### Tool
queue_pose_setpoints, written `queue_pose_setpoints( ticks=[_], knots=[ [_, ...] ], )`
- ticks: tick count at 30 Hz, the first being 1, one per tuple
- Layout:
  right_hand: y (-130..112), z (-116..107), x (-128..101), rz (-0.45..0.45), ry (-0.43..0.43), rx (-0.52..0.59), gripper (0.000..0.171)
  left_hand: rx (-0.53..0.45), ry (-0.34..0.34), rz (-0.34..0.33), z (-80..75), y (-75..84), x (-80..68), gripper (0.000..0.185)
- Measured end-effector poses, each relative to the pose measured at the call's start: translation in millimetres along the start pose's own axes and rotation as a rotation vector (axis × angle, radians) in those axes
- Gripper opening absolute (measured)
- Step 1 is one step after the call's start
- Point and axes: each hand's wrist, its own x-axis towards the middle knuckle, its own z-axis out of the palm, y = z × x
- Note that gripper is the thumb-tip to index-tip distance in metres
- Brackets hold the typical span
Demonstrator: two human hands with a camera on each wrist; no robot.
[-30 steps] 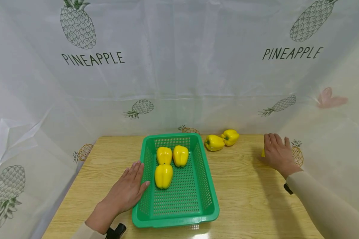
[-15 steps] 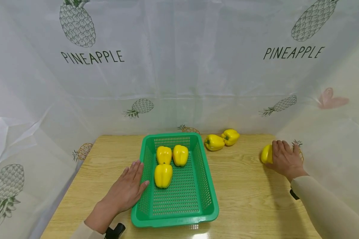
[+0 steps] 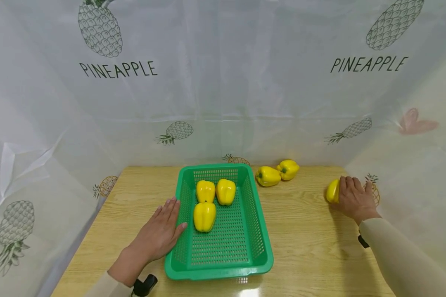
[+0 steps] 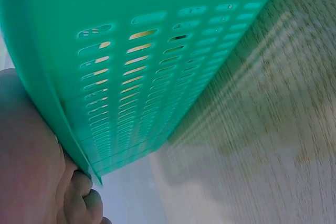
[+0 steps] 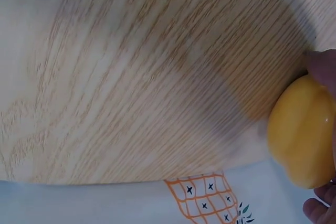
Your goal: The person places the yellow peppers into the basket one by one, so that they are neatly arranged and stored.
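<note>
A green perforated basket (image 3: pixel 260 251) sits mid-table and holds three yellow bell peppers (image 3: pixel 204 216). My left hand (image 3: pixel 160 231) lies flat on the wood, fingers straight, against the basket's left wall (image 4: pixel 157 66). Near the table's right edge, my right hand (image 3: pixel 353 198) curls round a yellow pepper (image 3: pixel 333 190), which the right wrist view shows close up as a pepper (image 5: pixel 302 135) held by my fingers. Two more yellow peppers (image 3: pixel 268 176) lie beside each other at the back, right of the basket.
A wooden table (image 3: pixel 304 235) is walled on three sides by a white pineapple-print sheet (image 3: pixel 223 90). The sheet hangs close behind my right hand. A dark wrist-camera mount (image 3: pixel 145 285) shows at my left wrist.
My right hand has closed round the far-right pepper, pulling it slightly toward me and turning it so its yellow side shows. The left hand and basket have stayed in place.
</note>
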Motion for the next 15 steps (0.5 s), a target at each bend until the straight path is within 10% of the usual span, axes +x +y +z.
queue_pose_setpoints(
  ticks=[15],
  knots=[
    [-3.8,0.0,-3.3,0.031,-0.03,0.09,0.065,-0.014,-0.007,-0.009,-1.2,1.8,0.2,0.071]
  ],
)
